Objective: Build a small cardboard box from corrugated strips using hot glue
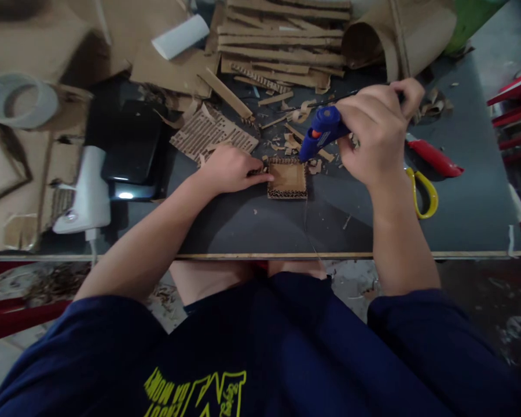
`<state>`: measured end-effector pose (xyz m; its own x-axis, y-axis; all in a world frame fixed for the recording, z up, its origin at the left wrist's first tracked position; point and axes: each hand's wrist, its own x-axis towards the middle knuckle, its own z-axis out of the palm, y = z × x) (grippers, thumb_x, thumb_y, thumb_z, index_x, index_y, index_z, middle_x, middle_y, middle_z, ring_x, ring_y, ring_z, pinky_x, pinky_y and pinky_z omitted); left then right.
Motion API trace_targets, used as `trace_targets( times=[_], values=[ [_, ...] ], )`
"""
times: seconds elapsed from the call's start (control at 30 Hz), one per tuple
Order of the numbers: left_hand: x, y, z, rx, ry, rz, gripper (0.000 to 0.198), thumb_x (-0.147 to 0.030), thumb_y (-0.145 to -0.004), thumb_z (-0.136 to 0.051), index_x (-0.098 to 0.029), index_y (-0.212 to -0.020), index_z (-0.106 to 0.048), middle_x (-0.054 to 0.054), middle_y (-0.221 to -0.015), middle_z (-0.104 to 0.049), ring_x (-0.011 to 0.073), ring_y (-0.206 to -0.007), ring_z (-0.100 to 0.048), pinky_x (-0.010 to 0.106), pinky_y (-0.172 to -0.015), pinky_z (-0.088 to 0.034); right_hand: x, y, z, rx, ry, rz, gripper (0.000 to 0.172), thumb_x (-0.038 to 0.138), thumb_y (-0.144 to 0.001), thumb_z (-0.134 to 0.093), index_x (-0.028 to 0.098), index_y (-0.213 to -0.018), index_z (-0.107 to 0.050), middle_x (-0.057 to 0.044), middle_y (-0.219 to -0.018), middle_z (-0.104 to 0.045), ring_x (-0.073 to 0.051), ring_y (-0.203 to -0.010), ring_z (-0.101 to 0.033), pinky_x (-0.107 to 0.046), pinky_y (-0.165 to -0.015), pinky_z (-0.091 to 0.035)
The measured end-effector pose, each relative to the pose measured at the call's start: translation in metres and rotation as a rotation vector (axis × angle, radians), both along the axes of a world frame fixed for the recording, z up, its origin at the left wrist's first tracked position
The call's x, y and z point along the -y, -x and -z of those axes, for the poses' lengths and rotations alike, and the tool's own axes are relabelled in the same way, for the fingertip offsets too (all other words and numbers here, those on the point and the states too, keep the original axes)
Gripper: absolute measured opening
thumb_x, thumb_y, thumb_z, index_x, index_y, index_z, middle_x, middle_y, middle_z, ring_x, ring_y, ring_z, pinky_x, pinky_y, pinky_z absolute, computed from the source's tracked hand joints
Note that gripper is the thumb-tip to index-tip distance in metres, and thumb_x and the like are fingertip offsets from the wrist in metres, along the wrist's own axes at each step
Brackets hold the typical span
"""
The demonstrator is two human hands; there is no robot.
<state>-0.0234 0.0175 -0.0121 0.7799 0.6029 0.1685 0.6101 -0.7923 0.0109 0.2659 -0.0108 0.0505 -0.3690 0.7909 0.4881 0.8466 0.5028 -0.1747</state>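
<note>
A small shallow cardboard box (287,195) with corrugated walls lies on the dark table in front of me. My left hand (229,169) is closed at its left wall, a finger and thumb steadying that edge. In my right hand (375,130) is a blue hot glue gun (319,133), tilted nozzle-down, its tip at the box's back right corner. A thin strand hangs from the box's right side toward the table edge. Beyond my left hand lies a ridged piece of corrugated cardboard (215,134).
Stacked cardboard strips (282,52) and a curled cardboard sheet (399,35) are at the back. Red-handled cutter (436,156) and yellow scissors handle (425,194) lie right. Leftward are a black device (132,142), a white plugged-in device (87,191) and a tape roll (19,101).
</note>
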Motion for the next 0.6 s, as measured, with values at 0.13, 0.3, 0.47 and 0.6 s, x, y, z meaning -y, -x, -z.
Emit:
trace_targets(
  times=[0.13, 0.3, 0.47, 0.6],
  values=[
    [0.000, 0.000, 0.000, 0.011, 0.010, 0.011, 0.077, -0.069, -0.097, -0.020, -0.016, -0.069, -0.067, 0.005, -0.055, -0.059, 0.0170, -0.055, -0.057, 0.025, -0.055, -0.027, -0.006, -0.008, 0.003, 0.003, -0.070, -0.012, 0.029, 0.030, -0.082, -0.060, 0.040, -0.109, -0.062, 0.002, -0.112, -0.072, -0.032, -0.112, -0.060, -0.059, -0.103, -0.038],
    [0.000, 0.000, 0.001, 0.030, 0.010, 0.022, 0.075, -0.069, -0.097, -0.022, -0.016, -0.068, -0.067, 0.005, -0.054, -0.058, 0.0177, -0.055, -0.057, 0.026, -0.055, -0.029, -0.014, -0.015, 0.007, -0.085, -0.164, -0.053, 0.036, 0.024, -0.068, -0.068, 0.035, -0.102, -0.063, -0.001, -0.103, -0.073, -0.031, -0.100, -0.066, -0.053, -0.090, -0.048],
    [0.000, 0.000, 0.001, 0.017, 0.009, 0.020, 0.073, -0.068, -0.097, -0.025, -0.016, -0.068, -0.067, 0.005, -0.055, -0.059, 0.0160, -0.055, -0.056, 0.024, -0.055, -0.029, -0.016, -0.019, 0.010, -0.160, -0.115, -0.054, 0.038, 0.029, -0.067, -0.073, 0.033, -0.104, -0.063, -0.004, -0.105, -0.072, -0.033, -0.102, -0.066, -0.051, -0.091, -0.051],
    [-0.001, 0.000, 0.003, 0.068, 0.067, -0.008, 0.067, -0.067, -0.095, -0.034, -0.016, -0.068, -0.067, 0.004, -0.054, -0.057, 0.0152, -0.054, -0.054, 0.025, -0.061, -0.036, -0.018, -0.021, 0.015, -0.239, -0.023, 0.047, 0.037, 0.032, -0.071, -0.071, 0.036, -0.106, -0.062, -0.004, -0.109, -0.070, -0.032, -0.101, -0.066, -0.050, -0.087, -0.054]
  ],
)
